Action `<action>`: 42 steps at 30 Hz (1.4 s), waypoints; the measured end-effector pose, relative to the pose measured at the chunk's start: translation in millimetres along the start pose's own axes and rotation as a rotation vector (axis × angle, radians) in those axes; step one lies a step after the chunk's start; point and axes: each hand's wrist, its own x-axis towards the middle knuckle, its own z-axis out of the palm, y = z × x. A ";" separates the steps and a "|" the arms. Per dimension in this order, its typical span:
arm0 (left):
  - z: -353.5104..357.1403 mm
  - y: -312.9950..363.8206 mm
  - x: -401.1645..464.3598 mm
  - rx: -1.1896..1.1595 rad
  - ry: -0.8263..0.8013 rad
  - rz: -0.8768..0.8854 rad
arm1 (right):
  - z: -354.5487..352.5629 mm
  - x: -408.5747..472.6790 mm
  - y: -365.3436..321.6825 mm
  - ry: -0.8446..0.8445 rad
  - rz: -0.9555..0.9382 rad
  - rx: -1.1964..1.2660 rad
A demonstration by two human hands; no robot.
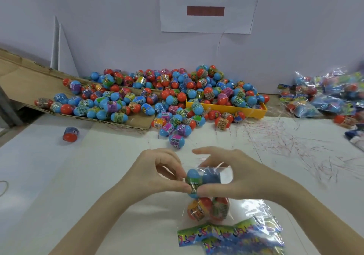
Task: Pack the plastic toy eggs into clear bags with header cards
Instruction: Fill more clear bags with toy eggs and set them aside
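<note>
A clear bag is held above the white table in front of me. My left hand pinches a blue-and-green toy egg at the bag's open mouth. My right hand grips the bag's open edge, thumb underneath, fingers arched over the top. Inside the bag sit a blue egg, an orange egg and a red egg. Empty bags with colourful header cards lie just below the held bag.
A large heap of loose eggs covers the back of the table, over a cardboard ramp and a yellow tray. One egg lies alone at left. Filled bags pile up at far right. Thin plastic strips litter the right side.
</note>
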 end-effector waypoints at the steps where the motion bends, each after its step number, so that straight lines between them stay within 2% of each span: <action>1: 0.1 -0.5 -1.0 0.005 0.013 0.013 | 1.9 3.3 -1.1 -0.045 0.018 -0.061; 3: 2.0 -0.9 -4.1 0.010 0.038 0.045 | 2.5 6.4 -1.5 -0.065 0.011 -0.035; 6: 7.5 -1.9 -8.7 -0.056 0.128 0.057 | 2.1 4.2 -1.0 0.005 -0.030 0.108; 9: 12.4 0.8 -9.1 -0.238 0.221 -0.096 | -2.1 1.1 -2.8 0.077 -0.055 0.252; 12: 16.5 10.3 -7.9 -0.262 0.075 -0.206 | -8.8 0.4 -9.3 0.094 -0.099 0.325; 16: 19.0 25.3 -4.3 -0.279 -0.001 -0.126 | -19.2 -2.0 -12.1 0.113 -0.170 0.401; 20: 14.6 26.4 -3.2 -0.351 -0.004 -0.100 | -26.3 -7.5 -4.0 -0.013 -0.161 0.568; 24: 14.7 18.9 -6.2 -0.398 -0.097 -0.118 | -26.8 -17.2 6.4 -0.185 -0.154 0.704; 27: 15.3 19.7 -8.7 -0.365 -0.255 -0.206 | -27.8 -25.0 19.0 -0.265 -0.089 0.668; 29: 15.9 15.5 -7.8 -0.258 -0.273 -0.289 | -36.0 -32.6 28.1 -0.309 -0.058 0.566; 30: 14.9 13.7 -6.8 -0.202 -0.217 -0.316 | -45.6 -36.9 32.1 -0.275 -0.031 0.528; 31: 13.5 10.2 -5.6 -0.150 -0.146 -0.330 | -57.9 -40.7 36.0 -0.155 -0.005 0.522; 34: 5.8 2.6 -1.0 -0.132 0.075 -0.357 | -105.8 -43.7 53.5 0.538 0.011 0.777; 35: 3.8 -0.6 2.0 -0.145 0.163 -0.353 | -119.5 -40.4 58.7 0.716 0.045 0.863; 36: 2.4 -4.6 5.8 -0.139 0.256 -0.344 | -128.2 -34.9 62.1 0.807 0.121 0.863; 37: 1.5 -9.8 10.5 -0.118 0.350 -0.333 | -129.7 -28.5 63.7 0.799 0.214 0.786; 39: 1.7 -19.2 20.0 -0.047 0.493 -0.325 | -114.3 -14.7 63.6 0.642 0.317 0.598; 42: 7.6 -27.5 29.0 0.052 0.546 -0.330 | -69.9 -3.1 59.2 0.450 0.279 0.310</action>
